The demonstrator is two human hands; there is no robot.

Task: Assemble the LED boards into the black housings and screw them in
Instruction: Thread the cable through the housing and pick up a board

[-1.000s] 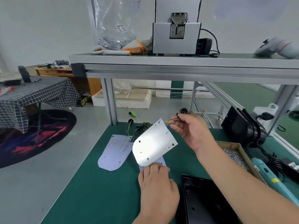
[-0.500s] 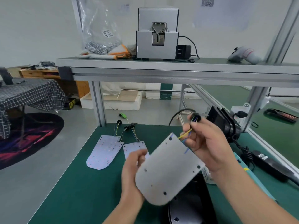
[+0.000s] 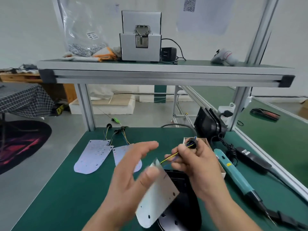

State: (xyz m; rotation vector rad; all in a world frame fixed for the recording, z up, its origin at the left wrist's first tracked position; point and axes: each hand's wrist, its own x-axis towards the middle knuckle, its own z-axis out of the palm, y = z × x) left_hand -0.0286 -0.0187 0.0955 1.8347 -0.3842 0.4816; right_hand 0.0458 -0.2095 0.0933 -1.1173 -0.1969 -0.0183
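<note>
A white LED board (image 3: 156, 195) hangs tilted above a black housing (image 3: 181, 207) that lies near the front of the green bench. My right hand (image 3: 198, 162) is shut on the board's yellow and blue wires and their black grommet (image 3: 191, 142). My left hand (image 3: 131, 179) is spread with fingers apart, its thumb touching the board's left edge. Two more LED boards (image 3: 93, 157) (image 3: 123, 154) with wire tails lie flat on the mat to the left.
A teal electric screwdriver (image 3: 236, 175) and its black power supply (image 3: 253, 159) lie at the right. A cardboard box (image 3: 206, 142) sits behind my right hand, and stacked black housings (image 3: 208, 124) stand beyond it. A shelf (image 3: 165, 72) overhead carries a grey screw feeder (image 3: 140, 35).
The LED board has come down from mid-air towards the black housing and tilted more on edge. My left hand has let go of its grip and spread. The view has shifted left.
</note>
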